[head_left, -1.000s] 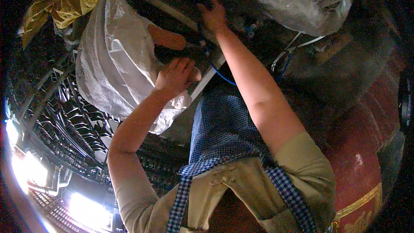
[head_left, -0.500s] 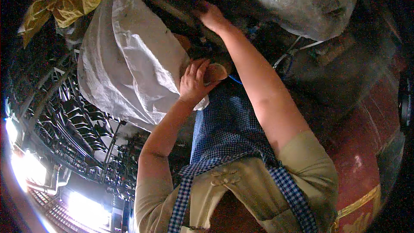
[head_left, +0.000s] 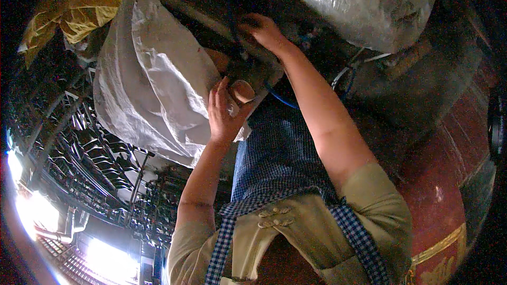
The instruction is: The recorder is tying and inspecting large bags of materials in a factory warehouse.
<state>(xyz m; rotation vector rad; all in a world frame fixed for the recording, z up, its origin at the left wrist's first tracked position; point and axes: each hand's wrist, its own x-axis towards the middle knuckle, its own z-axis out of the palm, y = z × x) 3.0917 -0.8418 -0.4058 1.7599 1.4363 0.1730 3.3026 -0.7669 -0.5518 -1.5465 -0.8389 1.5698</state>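
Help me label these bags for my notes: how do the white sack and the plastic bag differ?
The white sack looks dull and opaque; the plastic bag looks shiny and greyish. The sack is next to the left hand; the bag is farther off, at upper right. Both are wrinkled.

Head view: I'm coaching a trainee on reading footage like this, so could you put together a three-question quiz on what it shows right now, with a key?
1. Short answer: Which hand holds the brown round-ended piece?

2. Multiple choice: What colour is the crumpled material at the picture's upper left?
A) red
B) yellow
C) green

3. True or false: The white sheeting lies to the left of the right forearm.

Key:
1. The left hand.
2. B.
3. True.
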